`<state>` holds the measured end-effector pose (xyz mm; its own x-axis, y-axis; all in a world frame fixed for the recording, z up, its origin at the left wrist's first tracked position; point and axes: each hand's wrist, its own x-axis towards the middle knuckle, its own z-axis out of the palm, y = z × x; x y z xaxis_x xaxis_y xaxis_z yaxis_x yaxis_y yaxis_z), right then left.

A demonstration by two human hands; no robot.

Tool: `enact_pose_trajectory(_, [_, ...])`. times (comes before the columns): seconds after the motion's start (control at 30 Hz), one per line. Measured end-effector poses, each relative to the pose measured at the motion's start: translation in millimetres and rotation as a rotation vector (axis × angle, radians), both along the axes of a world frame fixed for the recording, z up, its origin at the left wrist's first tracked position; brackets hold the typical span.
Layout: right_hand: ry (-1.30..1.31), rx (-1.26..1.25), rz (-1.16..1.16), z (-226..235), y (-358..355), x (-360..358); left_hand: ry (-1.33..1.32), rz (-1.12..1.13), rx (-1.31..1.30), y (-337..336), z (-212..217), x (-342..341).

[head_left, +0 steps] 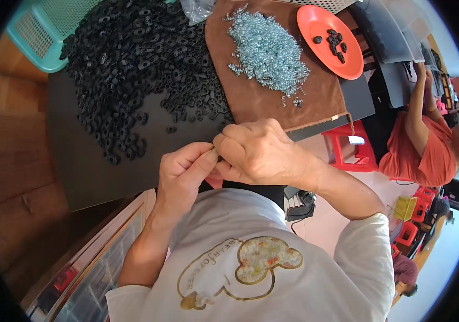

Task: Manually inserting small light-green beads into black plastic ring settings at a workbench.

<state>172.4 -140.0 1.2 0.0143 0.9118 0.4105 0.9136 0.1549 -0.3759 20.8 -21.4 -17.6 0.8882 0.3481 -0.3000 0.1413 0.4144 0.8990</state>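
Observation:
My left hand and my right hand meet at the near edge of the dark table, in front of my body. Both are closed, with thumbs and fingertips pinched together around something small and dark that they almost wholly hide. Beyond them spreads a big heap of small black plastic parts, a few lying loose at its near side. To the right of that, a pile of small silvery metal springs rests on a brown cloth.
An orange-red plate with several black pieces stands at the far right. A green basket sits at the far left, a clear plastic bag at the back. On the right are a red stool and a seated person in an orange-red shirt.

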Motion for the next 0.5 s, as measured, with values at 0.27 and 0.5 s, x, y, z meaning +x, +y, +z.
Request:
enact_pose_trajectory(0.27, [0.065, 0.048, -0.218, 5.3, -2.1, 1.2, -0.024, 0.083, -0.005, -3.0, 2.3, 3.4])
enact_pose_trajectory(0.5, [0.053, 0.09, -0.017, -4.8, -5.3, -0.6, -0.005, 0.006, 0.053, -3.8, 6.4, 4.1])
